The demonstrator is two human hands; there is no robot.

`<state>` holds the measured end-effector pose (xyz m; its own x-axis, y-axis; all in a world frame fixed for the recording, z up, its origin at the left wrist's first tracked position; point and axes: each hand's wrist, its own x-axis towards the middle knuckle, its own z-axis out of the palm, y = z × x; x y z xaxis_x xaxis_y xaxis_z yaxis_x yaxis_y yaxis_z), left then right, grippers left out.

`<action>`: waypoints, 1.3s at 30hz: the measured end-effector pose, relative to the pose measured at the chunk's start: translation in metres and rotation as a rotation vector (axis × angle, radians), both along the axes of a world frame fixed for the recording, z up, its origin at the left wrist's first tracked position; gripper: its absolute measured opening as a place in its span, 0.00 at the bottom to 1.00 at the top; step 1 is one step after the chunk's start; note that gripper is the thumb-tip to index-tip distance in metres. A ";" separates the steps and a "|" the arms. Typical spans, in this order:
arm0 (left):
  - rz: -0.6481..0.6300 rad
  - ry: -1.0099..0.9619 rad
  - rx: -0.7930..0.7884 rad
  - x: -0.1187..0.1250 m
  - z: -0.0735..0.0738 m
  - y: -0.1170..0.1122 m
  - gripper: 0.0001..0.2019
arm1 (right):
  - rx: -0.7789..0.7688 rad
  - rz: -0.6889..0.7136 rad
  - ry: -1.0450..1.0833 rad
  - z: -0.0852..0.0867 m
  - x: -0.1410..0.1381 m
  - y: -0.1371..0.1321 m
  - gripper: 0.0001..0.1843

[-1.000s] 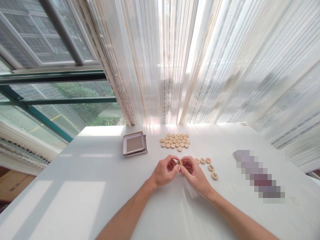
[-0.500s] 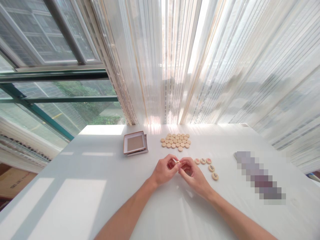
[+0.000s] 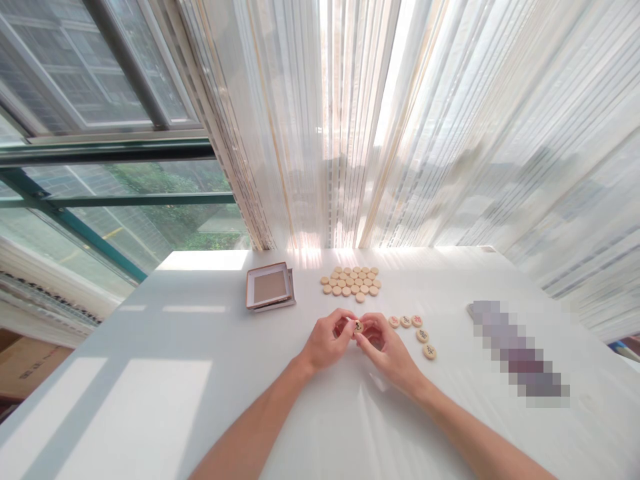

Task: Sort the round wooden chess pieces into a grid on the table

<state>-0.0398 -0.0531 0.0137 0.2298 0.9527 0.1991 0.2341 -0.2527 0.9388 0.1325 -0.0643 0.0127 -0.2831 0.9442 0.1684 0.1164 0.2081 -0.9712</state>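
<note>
Between my fingertips is a round wooden Chinese chess piece (image 3: 358, 327), its dark-marked face turned up toward me. My left hand (image 3: 327, 341) pinches it from the left, and my right hand (image 3: 383, 345) grips it from the right, both just above the table. Right of my right hand lie several face-up pieces, among them one with a red character (image 3: 417, 321) and one with a black character (image 3: 429, 351), forming a bent line. Beyond my hands, a block of blank-side-up pieces (image 3: 355, 289) lies in close rows.
An open shallow box (image 3: 269, 287) stands at the back left of the white table (image 3: 240, 400). A pixelated long object (image 3: 520, 350) lies on the right. Sheer curtains (image 3: 320, 133) hang behind the table's far edge, with a window at the left.
The chess piece between my fingers has been turned so that its marked face now shows. My hands have stayed in nearly the same place.
</note>
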 end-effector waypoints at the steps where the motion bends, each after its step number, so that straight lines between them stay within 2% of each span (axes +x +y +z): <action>1: -0.004 0.003 0.003 0.000 0.000 0.000 0.11 | -0.003 -0.002 0.004 0.000 0.000 0.000 0.15; 22: -0.017 0.089 0.093 0.001 -0.003 -0.002 0.12 | -0.087 -0.015 0.072 0.005 0.000 0.000 0.13; 31: -0.073 0.157 0.143 -0.001 -0.003 -0.003 0.13 | -0.109 -0.005 0.072 0.001 0.002 0.003 0.13; 39: -0.070 0.166 0.145 -0.001 -0.003 -0.003 0.13 | -0.104 -0.015 0.041 0.005 0.004 0.003 0.14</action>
